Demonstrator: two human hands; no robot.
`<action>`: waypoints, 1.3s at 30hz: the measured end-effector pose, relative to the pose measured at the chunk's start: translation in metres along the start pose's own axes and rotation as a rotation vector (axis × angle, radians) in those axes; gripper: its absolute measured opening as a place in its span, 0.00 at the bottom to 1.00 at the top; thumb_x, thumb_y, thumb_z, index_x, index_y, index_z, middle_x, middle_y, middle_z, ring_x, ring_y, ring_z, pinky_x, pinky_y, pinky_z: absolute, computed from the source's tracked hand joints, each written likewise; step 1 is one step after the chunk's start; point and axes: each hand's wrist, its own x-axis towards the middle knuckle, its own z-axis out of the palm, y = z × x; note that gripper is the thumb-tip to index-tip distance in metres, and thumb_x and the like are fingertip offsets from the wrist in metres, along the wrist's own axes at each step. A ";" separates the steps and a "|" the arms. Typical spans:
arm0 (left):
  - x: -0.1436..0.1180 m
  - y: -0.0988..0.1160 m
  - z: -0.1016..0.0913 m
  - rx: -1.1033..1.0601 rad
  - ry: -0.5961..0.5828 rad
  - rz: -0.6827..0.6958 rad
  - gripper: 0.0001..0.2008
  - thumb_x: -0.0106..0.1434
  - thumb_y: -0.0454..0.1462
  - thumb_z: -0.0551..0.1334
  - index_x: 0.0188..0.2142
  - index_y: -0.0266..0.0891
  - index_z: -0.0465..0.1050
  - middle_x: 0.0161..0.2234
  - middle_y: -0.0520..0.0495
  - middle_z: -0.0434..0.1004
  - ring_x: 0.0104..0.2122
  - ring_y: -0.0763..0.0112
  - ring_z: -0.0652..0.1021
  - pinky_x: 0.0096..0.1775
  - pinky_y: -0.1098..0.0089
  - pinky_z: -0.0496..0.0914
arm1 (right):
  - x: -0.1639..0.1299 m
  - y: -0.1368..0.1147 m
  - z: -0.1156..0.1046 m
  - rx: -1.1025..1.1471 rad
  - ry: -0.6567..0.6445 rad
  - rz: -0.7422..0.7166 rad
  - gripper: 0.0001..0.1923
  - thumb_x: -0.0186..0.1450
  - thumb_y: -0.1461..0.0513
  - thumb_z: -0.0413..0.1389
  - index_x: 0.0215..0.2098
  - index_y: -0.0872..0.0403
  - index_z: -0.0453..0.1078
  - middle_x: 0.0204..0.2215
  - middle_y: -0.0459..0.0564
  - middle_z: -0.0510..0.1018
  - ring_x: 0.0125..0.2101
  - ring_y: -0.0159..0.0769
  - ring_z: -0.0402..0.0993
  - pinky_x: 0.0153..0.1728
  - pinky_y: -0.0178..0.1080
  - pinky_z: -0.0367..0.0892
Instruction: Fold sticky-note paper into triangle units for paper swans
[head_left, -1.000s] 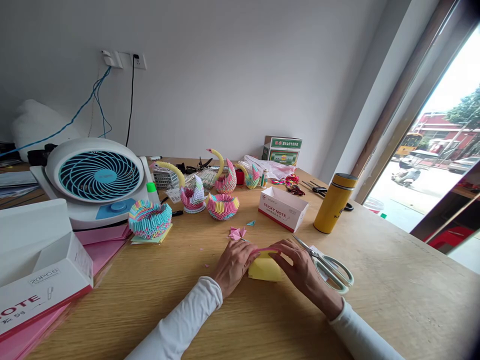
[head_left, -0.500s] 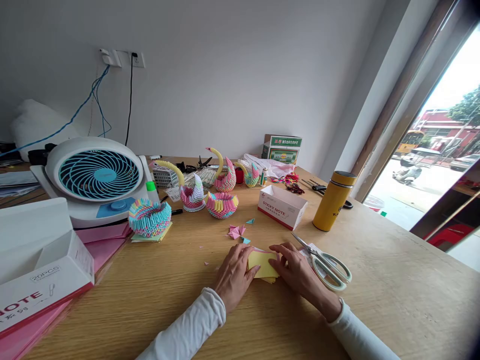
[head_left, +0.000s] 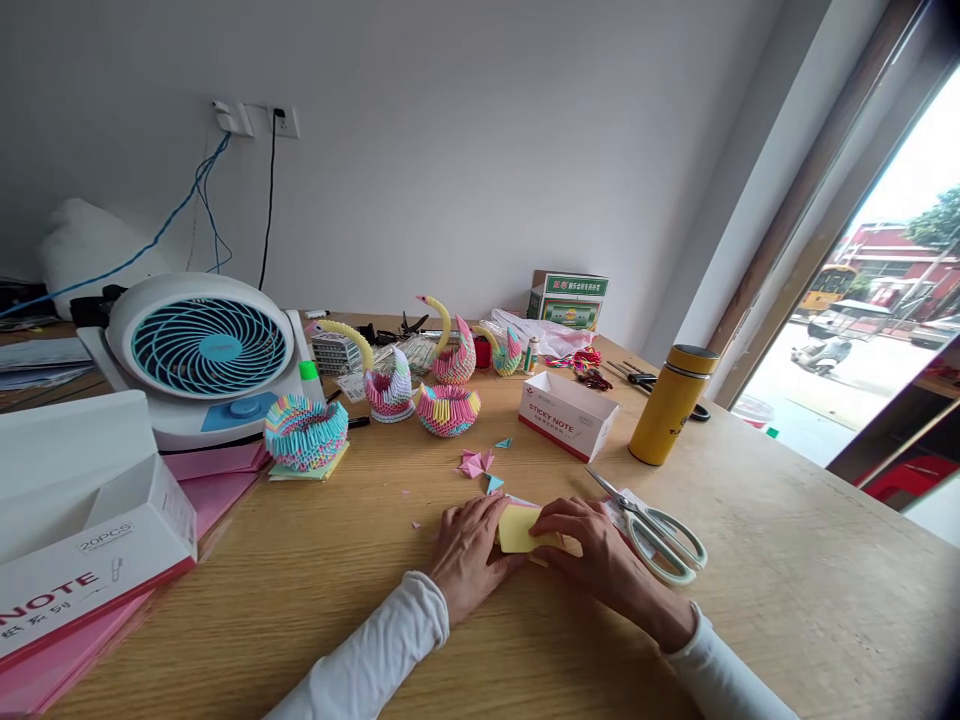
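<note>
Yellow paper [head_left: 519, 528] under left hand [head_left: 469, 545] and right hand [head_left: 596, 550]

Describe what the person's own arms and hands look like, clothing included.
Both arms wear long white sleeves of a soft, plain fabric, the left sleeve and the right sleeve each ending at the wrist. The left hand and right hand are bare: no gloves, rings, watch or markings show.

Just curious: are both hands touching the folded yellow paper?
Touching. The head view shows the left hand and right hand pressing their fingers onto the folded yellow paper.
</note>
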 end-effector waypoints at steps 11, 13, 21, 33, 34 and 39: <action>-0.002 0.004 -0.007 -0.056 -0.033 -0.021 0.29 0.59 0.45 0.64 0.58 0.44 0.61 0.60 0.40 0.65 0.59 0.54 0.66 0.55 0.53 0.60 | 0.002 0.009 0.006 0.233 -0.020 0.042 0.07 0.65 0.61 0.57 0.34 0.49 0.78 0.36 0.47 0.80 0.33 0.35 0.76 0.36 0.36 0.69; -0.002 0.004 -0.008 -0.057 -0.036 -0.022 0.29 0.59 0.46 0.64 0.58 0.44 0.61 0.60 0.40 0.65 0.59 0.54 0.66 0.55 0.53 0.61 | 0.002 0.011 0.007 0.233 -0.027 0.050 0.07 0.65 0.60 0.56 0.34 0.49 0.77 0.36 0.47 0.80 0.33 0.35 0.76 0.36 0.36 0.69; 0.001 -0.001 -0.003 -0.036 -0.035 -0.029 0.28 0.63 0.47 0.60 0.59 0.41 0.59 0.61 0.38 0.64 0.59 0.55 0.65 0.55 0.53 0.61 | -0.001 0.007 0.004 0.102 -0.050 0.022 0.12 0.63 0.52 0.58 0.42 0.45 0.74 0.40 0.48 0.79 0.38 0.40 0.75 0.39 0.41 0.68; 0.001 -0.005 -0.002 -0.021 -0.024 0.003 0.25 0.65 0.47 0.58 0.58 0.41 0.61 0.58 0.39 0.66 0.58 0.55 0.67 0.53 0.54 0.63 | 0.000 0.028 -0.006 0.131 0.034 0.094 0.11 0.68 0.59 0.51 0.46 0.52 0.71 0.36 0.50 0.79 0.33 0.37 0.76 0.35 0.38 0.69; 0.001 -0.005 -0.002 -0.017 -0.023 0.005 0.25 0.65 0.47 0.58 0.58 0.41 0.61 0.58 0.39 0.66 0.57 0.55 0.67 0.53 0.54 0.63 | 0.000 0.029 -0.007 0.126 0.027 0.119 0.11 0.68 0.59 0.50 0.46 0.52 0.71 0.32 0.49 0.80 0.31 0.36 0.76 0.33 0.37 0.69; 0.001 -0.005 -0.001 0.001 -0.005 0.016 0.24 0.64 0.48 0.58 0.56 0.42 0.63 0.54 0.40 0.69 0.53 0.54 0.70 0.50 0.55 0.64 | 0.000 0.019 -0.009 0.120 -0.076 0.166 0.13 0.70 0.61 0.45 0.44 0.50 0.71 0.22 0.45 0.78 0.23 0.35 0.74 0.25 0.35 0.65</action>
